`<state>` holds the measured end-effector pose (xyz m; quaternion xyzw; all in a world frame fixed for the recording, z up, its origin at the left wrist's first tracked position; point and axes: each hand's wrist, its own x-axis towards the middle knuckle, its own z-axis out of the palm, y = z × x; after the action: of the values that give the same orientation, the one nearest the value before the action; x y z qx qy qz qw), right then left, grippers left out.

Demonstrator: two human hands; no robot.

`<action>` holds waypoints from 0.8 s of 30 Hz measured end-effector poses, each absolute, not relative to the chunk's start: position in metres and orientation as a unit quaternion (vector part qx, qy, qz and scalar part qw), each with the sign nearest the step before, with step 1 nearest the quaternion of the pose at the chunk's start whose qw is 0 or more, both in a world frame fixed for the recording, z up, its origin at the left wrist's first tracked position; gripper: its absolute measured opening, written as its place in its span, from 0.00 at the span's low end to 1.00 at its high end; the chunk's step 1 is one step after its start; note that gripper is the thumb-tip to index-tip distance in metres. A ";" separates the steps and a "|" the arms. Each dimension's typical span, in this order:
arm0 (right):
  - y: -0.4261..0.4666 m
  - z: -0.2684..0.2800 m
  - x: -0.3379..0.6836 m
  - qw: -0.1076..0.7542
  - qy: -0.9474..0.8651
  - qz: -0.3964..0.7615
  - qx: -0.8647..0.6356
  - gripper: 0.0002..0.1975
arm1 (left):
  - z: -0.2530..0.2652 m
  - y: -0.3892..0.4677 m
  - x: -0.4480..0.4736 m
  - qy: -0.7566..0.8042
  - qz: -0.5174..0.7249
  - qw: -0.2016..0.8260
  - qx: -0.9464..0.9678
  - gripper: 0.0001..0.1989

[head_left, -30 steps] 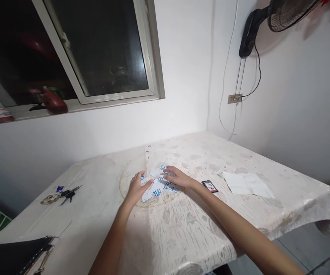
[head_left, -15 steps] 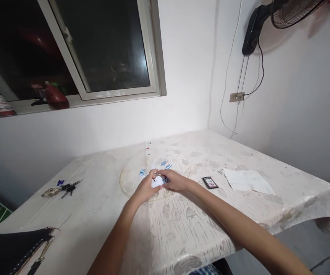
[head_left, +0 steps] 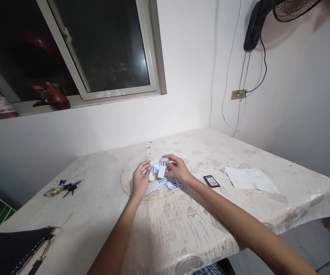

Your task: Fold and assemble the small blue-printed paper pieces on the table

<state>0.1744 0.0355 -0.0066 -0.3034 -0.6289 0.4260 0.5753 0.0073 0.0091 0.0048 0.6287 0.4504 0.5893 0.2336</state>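
Note:
Small white cards with blue markings (head_left: 171, 182) lie in a loose, overlapping pile on the table between my two hands. Left of the pile, my left hand (head_left: 141, 179) is curved with its fingers apart, the tips touching or just over the nearest cards. My right hand (head_left: 179, 169) reaches over the far right side, index finger stretched out and thumb apart from it. One plain white card (head_left: 161, 172) stands out in the middle, tilted. Whether any card is pinched under the fingertips is hard to make out.
A dark-framed small card case (head_left: 211, 181) and a white paper sheet (head_left: 251, 179) lie to the right. Keys (head_left: 70, 187) are at the left, with a black bag (head_left: 13, 248) at the near left. The table's edge (head_left: 305, 219) runs along the right.
The white cards gathered between my hands have spread into a loose pile, more of them now showing. My hands have moved apart, the right one farther forward.

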 end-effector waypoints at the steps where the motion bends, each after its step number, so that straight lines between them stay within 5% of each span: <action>1: 0.036 -0.005 0.176 0.576 -0.632 0.422 -0.302 0.15 | 0.005 0.010 0.007 0.448 0.591 0.245 0.624 0.16; 5: 0.035 -0.003 0.189 0.488 -0.737 0.315 -0.346 0.15 | 0.000 0.014 -0.001 0.497 0.527 0.260 0.638 0.20; 12: 0.016 -0.004 0.208 0.119 -0.859 0.237 -0.438 0.36 | -0.009 0.003 -0.022 0.587 0.240 0.173 0.753 0.30; 14: 0.013 -0.005 0.207 0.113 -0.872 0.231 -0.416 0.37 | -0.008 -0.004 -0.018 0.567 0.203 0.167 0.781 0.33; 19: 0.013 -0.006 0.197 0.178 -0.883 0.253 -0.352 0.27 | -0.005 -0.014 0.005 0.497 0.230 0.188 0.815 0.16; 24: 0.016 -0.009 0.187 0.233 -0.854 0.268 -0.380 0.15 | -0.012 -0.008 0.014 0.493 0.297 0.165 0.801 0.11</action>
<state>0.1871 0.0156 -0.0091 -0.3804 -0.8539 0.2682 0.2330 0.0145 -0.0080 -0.0120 0.8011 0.4929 0.2970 0.1646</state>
